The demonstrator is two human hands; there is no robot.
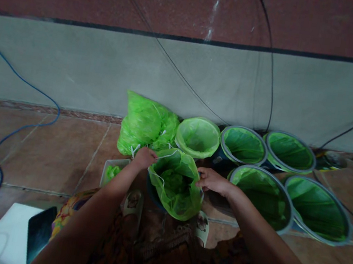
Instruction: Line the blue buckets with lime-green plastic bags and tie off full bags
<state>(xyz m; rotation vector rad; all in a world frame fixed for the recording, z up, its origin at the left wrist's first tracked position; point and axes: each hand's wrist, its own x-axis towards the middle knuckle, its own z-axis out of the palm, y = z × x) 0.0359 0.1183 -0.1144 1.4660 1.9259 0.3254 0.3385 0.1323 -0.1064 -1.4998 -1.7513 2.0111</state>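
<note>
A green plastic bag [175,184] lines a dark bucket [152,194] on the floor right in front of me. My left hand [143,158] grips the bag's left rim near a white drawstring. My right hand [211,180] pinches the bag's right rim. The bag's mouth is spread wide between both hands and hangs over the bucket's edge.
Several bag-lined buckets [244,145] stand to the right along the wall. A tied, full green bag [146,123] leans on the wall at left. A small white tub [113,170] sits by my left wrist. A blue cable [4,136] runs across the floor at left.
</note>
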